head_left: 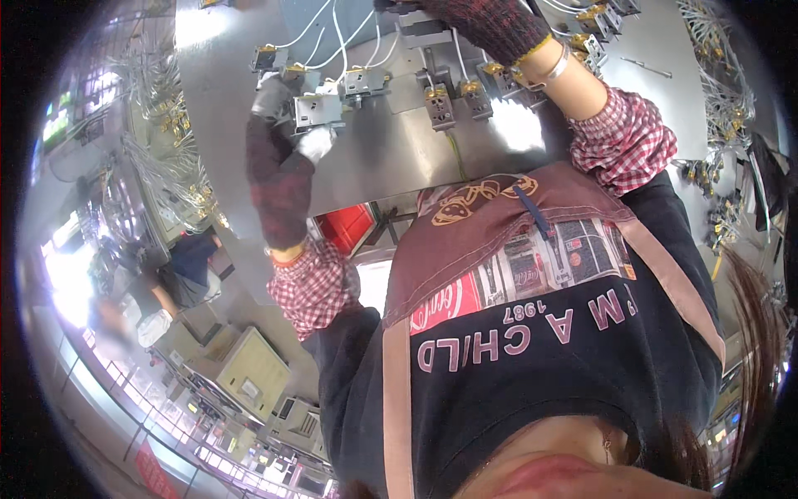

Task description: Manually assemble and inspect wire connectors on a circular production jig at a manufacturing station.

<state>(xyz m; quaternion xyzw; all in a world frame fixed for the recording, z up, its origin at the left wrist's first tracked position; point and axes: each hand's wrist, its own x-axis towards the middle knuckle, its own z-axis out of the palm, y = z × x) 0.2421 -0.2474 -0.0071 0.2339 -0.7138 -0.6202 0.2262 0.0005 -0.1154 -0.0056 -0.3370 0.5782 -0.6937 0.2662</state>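
My left hand (281,170), in a dark knit glove with white fingertips, grips a grey socket module (317,108) with a brass terminal at the left of the steel worktable (391,158). My right hand (490,25), in the same kind of glove with a metal bracelet at the wrist, reaches to the table's far side among white wires (341,37). Its fingers run out of the top edge, so what they hold is hidden. Several more grey socket modules (439,104) stand in a row between both hands.
A red bin (345,226) sits under the table. Another person (187,266) is bent over at the left near beige machine housings (249,374). Bundles of wired parts (719,91) lie along the right side. My apron and dark shirt fill the lower middle.
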